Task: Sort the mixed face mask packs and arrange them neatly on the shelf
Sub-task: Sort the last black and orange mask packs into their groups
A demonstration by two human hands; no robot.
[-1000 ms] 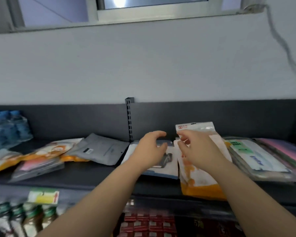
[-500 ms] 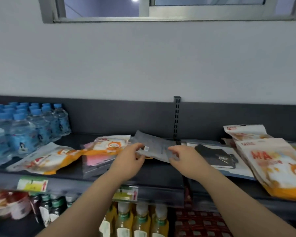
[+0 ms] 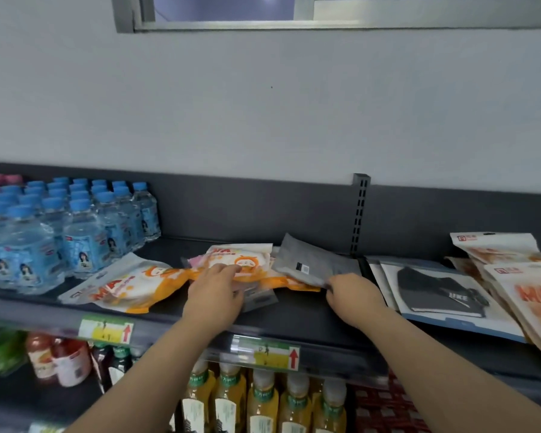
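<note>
Right hand point(image 3: 353, 296) pinches matte grey pouch point(image 3: 313, 264); left hand point(image 3: 214, 292) touches glossy orange pack point(image 3: 241, 260).

Dim, even light; soft motion blur; wide-angle bending at edges.

**Both Hands Held Forward, Knuckles Up**

Two bare forearms are extended forward from the lower edge of the view. The left hand point(image 3: 214, 290) is laid palm down, its nearly straight fingers rested on an orange-and-white printed plastic pack point(image 3: 247, 260). The right hand point(image 3: 353, 293) is turned knuckles up, its fingers curled on the near edge of a flat grey pouch point(image 3: 313, 264).
</note>
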